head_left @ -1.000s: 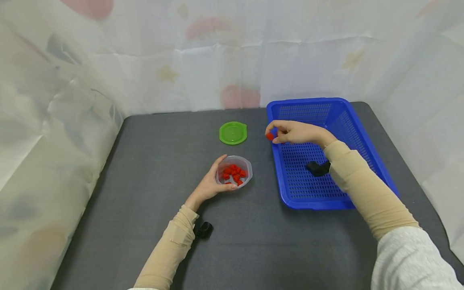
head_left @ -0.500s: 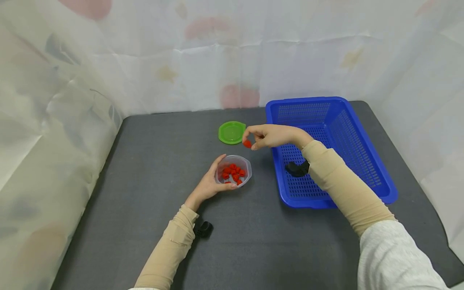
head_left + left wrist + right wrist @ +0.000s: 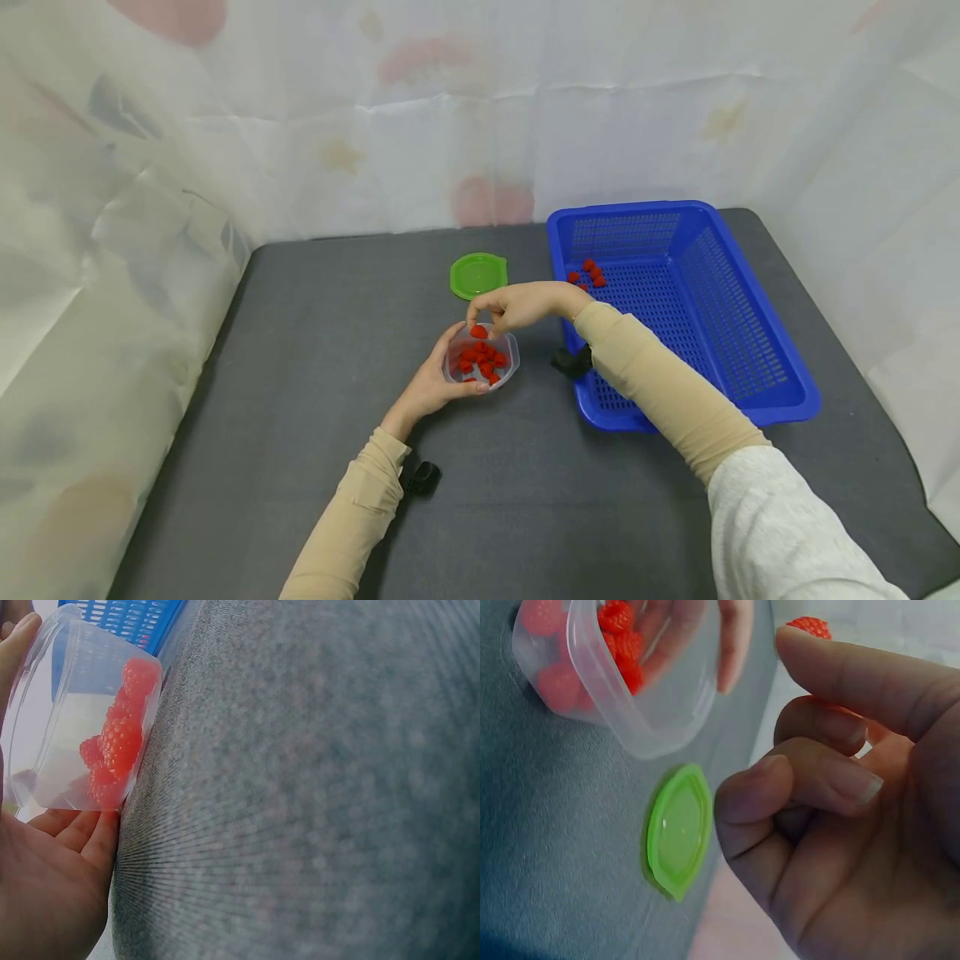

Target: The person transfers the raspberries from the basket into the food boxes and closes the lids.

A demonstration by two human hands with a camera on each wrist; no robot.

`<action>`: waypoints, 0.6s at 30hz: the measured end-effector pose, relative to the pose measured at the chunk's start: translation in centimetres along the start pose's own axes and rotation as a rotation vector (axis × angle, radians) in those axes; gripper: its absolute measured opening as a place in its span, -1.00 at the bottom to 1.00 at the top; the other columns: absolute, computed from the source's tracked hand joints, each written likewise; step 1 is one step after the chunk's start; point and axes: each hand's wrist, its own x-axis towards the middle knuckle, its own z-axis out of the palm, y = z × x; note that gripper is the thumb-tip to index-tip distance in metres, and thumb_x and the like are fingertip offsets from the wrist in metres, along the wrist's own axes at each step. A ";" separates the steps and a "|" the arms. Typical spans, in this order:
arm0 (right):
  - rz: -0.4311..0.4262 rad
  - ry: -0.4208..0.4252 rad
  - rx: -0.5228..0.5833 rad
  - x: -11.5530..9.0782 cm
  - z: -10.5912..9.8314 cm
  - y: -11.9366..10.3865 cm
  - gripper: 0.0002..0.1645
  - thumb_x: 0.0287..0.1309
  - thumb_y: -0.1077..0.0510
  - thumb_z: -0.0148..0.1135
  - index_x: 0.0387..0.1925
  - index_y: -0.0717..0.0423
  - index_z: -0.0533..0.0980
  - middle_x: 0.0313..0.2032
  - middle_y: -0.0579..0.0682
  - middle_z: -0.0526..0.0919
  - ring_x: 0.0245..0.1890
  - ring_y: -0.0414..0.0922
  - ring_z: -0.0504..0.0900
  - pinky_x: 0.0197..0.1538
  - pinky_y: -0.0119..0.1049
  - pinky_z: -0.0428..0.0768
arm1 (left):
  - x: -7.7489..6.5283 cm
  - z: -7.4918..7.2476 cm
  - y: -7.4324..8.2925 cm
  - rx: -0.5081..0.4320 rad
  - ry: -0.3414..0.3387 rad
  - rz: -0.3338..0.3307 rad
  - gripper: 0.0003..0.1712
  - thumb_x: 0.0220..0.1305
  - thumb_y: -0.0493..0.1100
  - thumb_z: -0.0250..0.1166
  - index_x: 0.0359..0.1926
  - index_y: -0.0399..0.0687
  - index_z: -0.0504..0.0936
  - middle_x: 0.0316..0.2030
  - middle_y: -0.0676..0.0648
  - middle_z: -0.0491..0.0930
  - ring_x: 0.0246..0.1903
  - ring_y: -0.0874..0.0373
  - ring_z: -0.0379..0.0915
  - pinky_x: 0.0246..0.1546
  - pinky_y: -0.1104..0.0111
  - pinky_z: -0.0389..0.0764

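A clear plastic container [image 3: 513, 360] holding several raspberries [image 3: 122, 742] stands on the table. My left hand [image 3: 433, 382] grips it from the left, thumb on the near side and fingers around the far side. Over the container's far rim, my right hand [image 3: 525, 303] pinches one raspberry [image 3: 478, 332] between thumb and fingertip. In the right wrist view that raspberry [image 3: 810, 628] peeks out past the thumb, and the other fingers are curled in toward the palm.
A green lid [image 3: 478, 273] lies behind the container. To the right stands a blue mesh basket [image 3: 780, 367] with several raspberries [image 3: 591, 270] in its far left corner; my right forearm crosses its left rim. A patterned curtain [image 3: 405, 167] hangs behind the table.
My right hand has moved left from the basket's rim to above the container, carrying the raspberry. This uncovers the raspberries in the basket. The left hand and container have stayed in place.
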 end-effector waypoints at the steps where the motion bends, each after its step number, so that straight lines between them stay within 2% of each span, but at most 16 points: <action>1: 0.003 -0.014 0.001 0.3 0.1 0.0 -0.68 0.24 0.23 0.07 0.03 -0.03 0.39 -0.71 -0.14 0.15 -0.67 -0.21 0.13 -0.39 -0.37 0.28 | 0.0 0.0 0.0 0.003 -0.001 0.000 0.09 0.03 -0.17 0.42 0.43 0.21 -0.10 0.36 -0.08 0.16 0.31 -0.02 0.15 0.31 -0.03 0.15; 10: 0.034 -0.061 -0.063 2.2 1.0 -0.1 -0.66 0.22 0.25 0.06 0.04 0.00 0.39 -0.46 -0.04 0.35 -0.62 -0.22 0.21 -0.43 -0.39 0.31 | 0.0 -0.1 0.1 0.016 0.002 0.007 0.05 0.01 -0.15 0.43 0.40 0.31 -0.02 0.36 -0.06 0.15 0.30 -0.02 0.17 0.31 -0.04 0.15; 18: 0.078 -0.081 -0.103 3.2 2.0 0.1 -0.61 0.18 0.30 0.11 0.04 -0.04 0.41 -0.51 -0.08 0.25 -0.55 -0.21 0.21 -0.45 -0.43 0.26 | -0.1 -0.1 0.0 -0.001 -0.009 0.010 0.05 0.01 -0.16 0.43 0.41 0.27 -0.02 0.35 -0.03 0.18 0.30 0.03 0.18 0.34 0.01 0.13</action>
